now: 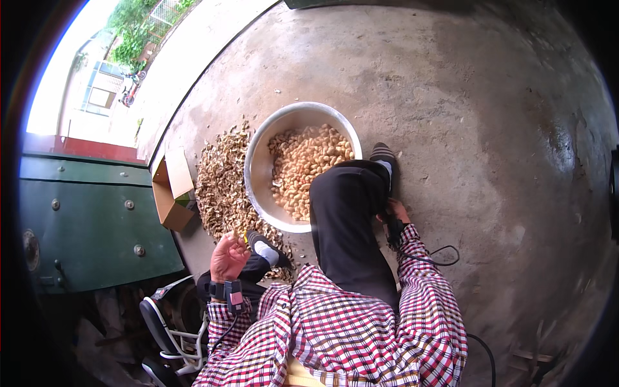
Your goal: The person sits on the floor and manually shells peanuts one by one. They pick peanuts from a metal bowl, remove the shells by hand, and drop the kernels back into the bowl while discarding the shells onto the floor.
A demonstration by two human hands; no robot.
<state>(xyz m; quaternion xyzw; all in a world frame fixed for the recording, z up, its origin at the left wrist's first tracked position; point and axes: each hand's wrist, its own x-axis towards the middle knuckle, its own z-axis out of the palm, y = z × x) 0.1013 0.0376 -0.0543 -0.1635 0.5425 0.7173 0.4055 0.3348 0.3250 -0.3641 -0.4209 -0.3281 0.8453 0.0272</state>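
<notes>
A wide metal basin (256, 193) holds many unshelled peanuts (302, 164) and stands on the floor in front of me. Left of it lies a heap of broken peanut shells (222, 184). My left hand (229, 256) is raised over the near edge of the heap, fingers curled, with a small yellow thing (245, 237) at the fingertips that is too small to make out. My right hand (397, 212) is low beside my right lower leg, right of the basin. Its fingers are partly hidden by the dark trouser leg, so whether it holds anything does not show.
An opened cardboard box (174, 203) stands between the shell heap and a green metal door or panel (96, 217). A white-framed chair (184, 346) is at lower left. My shoes (382, 154) rest near the basin. Cables hang from both wrist devices.
</notes>
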